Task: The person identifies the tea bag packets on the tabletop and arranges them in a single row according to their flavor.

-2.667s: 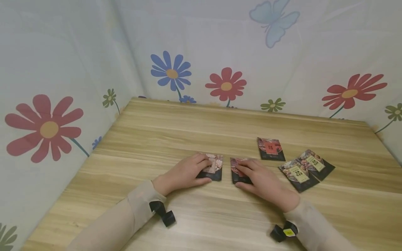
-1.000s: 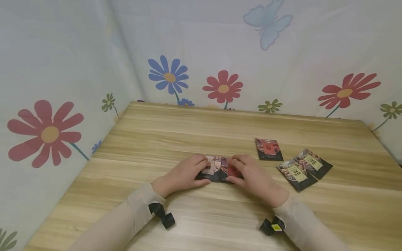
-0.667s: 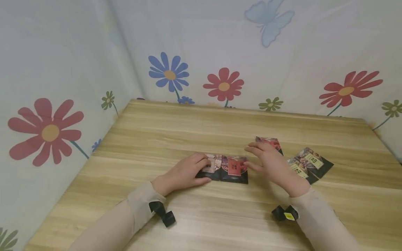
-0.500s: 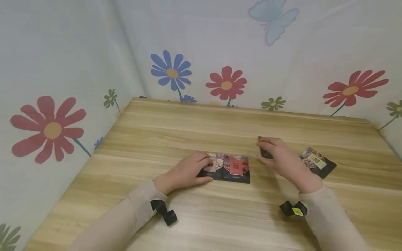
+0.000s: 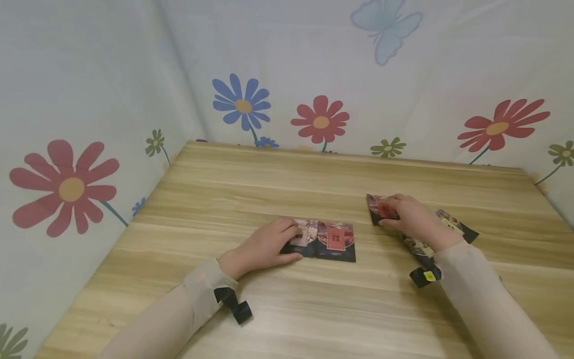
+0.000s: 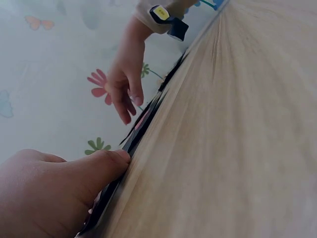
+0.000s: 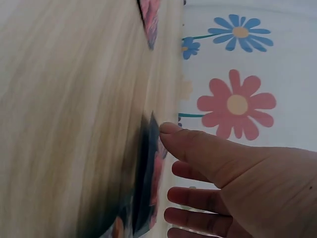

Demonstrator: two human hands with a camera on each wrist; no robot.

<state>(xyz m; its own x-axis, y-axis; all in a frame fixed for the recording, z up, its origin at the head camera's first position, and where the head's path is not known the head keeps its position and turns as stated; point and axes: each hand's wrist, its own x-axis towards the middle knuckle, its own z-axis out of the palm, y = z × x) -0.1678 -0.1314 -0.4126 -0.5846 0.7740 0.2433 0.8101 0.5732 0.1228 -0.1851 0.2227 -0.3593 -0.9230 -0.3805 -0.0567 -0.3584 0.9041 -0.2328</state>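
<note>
On the wooden table, a flat black packet with a pale label (image 5: 309, 234) lies under my left hand (image 5: 260, 251). The left fingers rest on its top, and the thumb (image 6: 116, 159) lies at its near edge. Butted against its right side is a packet with a red label (image 5: 336, 243). Over a second red-labelled packet (image 5: 375, 214), farther back, my right hand (image 5: 417, 219) hovers or lightly touches. In the right wrist view that hand (image 7: 237, 183) has its fingers spread loosely beside the packet (image 7: 147, 173), gripping nothing.
Two packets with yellow labels lie right of the red one: the nearer packet (image 5: 416, 245) is partly under my right wrist, the other packet (image 5: 468, 233) behind. Flowered cloth (image 5: 269, 45) hangs along the table's back and left edges.
My right hand slid the nearer red-labelled packet left against the pale-labelled one, let go, then moved right and back to the other red-labelled packet. The left hand has stayed put.
</note>
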